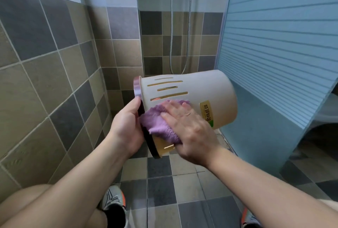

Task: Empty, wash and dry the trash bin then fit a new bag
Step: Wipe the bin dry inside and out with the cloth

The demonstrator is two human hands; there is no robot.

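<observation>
- Nearest the camera, two bare forearms reach forward over bent knees, and below them two shoes, the left shoe [113, 200] and the right shoe [247, 216], grey-white with orange trim, stand on the tiled floor [161, 189].
- The left hand [126, 127] grips the trash bin's dark purple rim [136, 88]; the thumb lies over the rim's outer edge and the fingers [135, 147] curl round it towards the mouth.
- The right hand [190, 129] lies flat, its fingers nearly straight and spread, pressing a purple cloth [157, 125] against the bin's side wall; whether the thumb pinches the cloth cannot be told.
- The cloth is fluffy and bunched, touching the bin between the two hands, part of it hanging down below the right hand near the rim.
- The trash bin [206, 88] is cream plastic, held in the air on its side above the floor, its mouth turned left towards the left hand and its closed base pointing right and away.
- Narrow slots run along the bin's upper wall, and a yellow-green label [207, 113] sits on the wall just right of the right hand.
- Right of the bin stands a frosted blue striped panel [274, 54].
- Farther back, a metal shower hose [172, 26] hangs in a loop down the tiled wall [45, 63].
</observation>
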